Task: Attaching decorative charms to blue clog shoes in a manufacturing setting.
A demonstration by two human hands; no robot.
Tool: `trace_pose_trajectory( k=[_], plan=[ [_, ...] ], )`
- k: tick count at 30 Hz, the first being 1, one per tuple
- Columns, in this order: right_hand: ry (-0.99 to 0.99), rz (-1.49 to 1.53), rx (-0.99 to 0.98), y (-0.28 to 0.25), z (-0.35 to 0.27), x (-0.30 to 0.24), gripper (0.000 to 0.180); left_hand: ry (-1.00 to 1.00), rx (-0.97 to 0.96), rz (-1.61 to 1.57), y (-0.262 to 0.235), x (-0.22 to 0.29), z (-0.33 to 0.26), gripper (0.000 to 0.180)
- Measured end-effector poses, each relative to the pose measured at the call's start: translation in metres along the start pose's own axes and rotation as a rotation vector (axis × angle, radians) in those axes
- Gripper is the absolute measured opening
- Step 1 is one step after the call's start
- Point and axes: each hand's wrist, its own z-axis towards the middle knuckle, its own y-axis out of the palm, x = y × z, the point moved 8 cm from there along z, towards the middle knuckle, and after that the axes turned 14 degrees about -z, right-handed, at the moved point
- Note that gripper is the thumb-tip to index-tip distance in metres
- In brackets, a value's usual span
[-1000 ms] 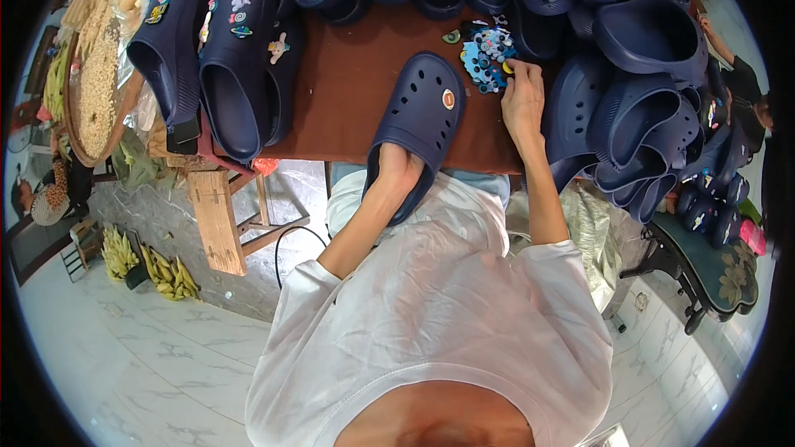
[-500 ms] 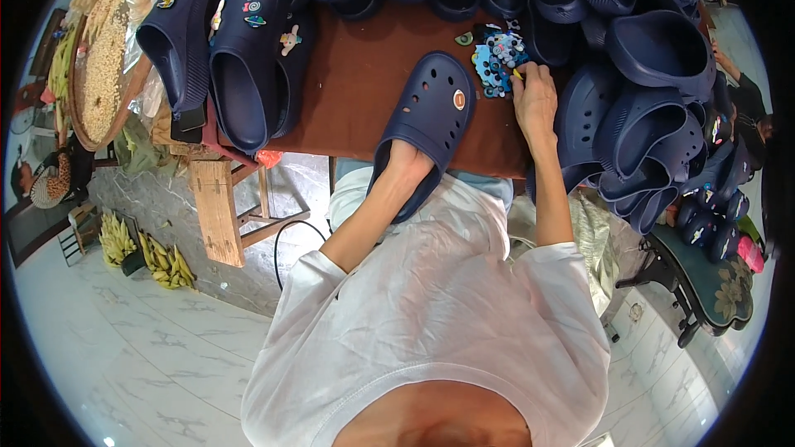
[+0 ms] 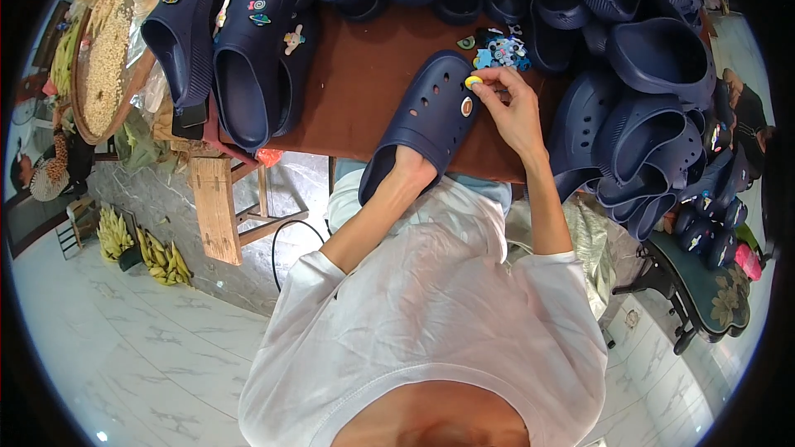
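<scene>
A navy clog (image 3: pixel 431 112) lies on the brown table (image 3: pixel 356 91), toe pointing away from me. My left hand (image 3: pixel 407 172) is pushed inside its heel opening and holds it. One round charm (image 3: pixel 466 106) is fixed on the clog's top. My right hand (image 3: pixel 512 103) pinches a small yellow charm (image 3: pixel 473 81) just above the clog's toe edge. A small heap of coloured charms (image 3: pixel 499 51) lies on the table right behind that hand.
Heaps of navy clogs (image 3: pixel 646 58) crowd the right and far sides. Two decorated clogs (image 3: pixel 252 41) stand at the far left, beside a round tray of grain (image 3: pixel 108 50). Bananas (image 3: pixel 157 252) lie on the floor at left, and a dark stool (image 3: pixel 712 290) stands at right.
My right hand has come back from the charm heap toward the clog, now pinching a yellow charm. The view has shifted downward; the left hand stays in the clog.
</scene>
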Motion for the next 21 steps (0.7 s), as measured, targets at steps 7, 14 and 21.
trace_pose_trajectory(
  k=[7, 14, 21],
  plan=[
    [0.032, 0.134, -0.047, 0.0, -0.006, 0.004, 0.017, -0.011, 0.028, 0.07, -0.003, -0.002, -0.005, 0.038],
    [0.05, 0.175, -0.055, 0.002, -0.008, 0.009, 0.018, -0.019, 0.06, 0.134, -0.005, -0.007, -0.007, 0.039],
    [0.004, 0.095, -0.049, 0.001, -0.003, -0.006, 0.016, -0.027, 0.085, 0.207, -0.01, -0.013, -0.021, 0.039]
  ],
)
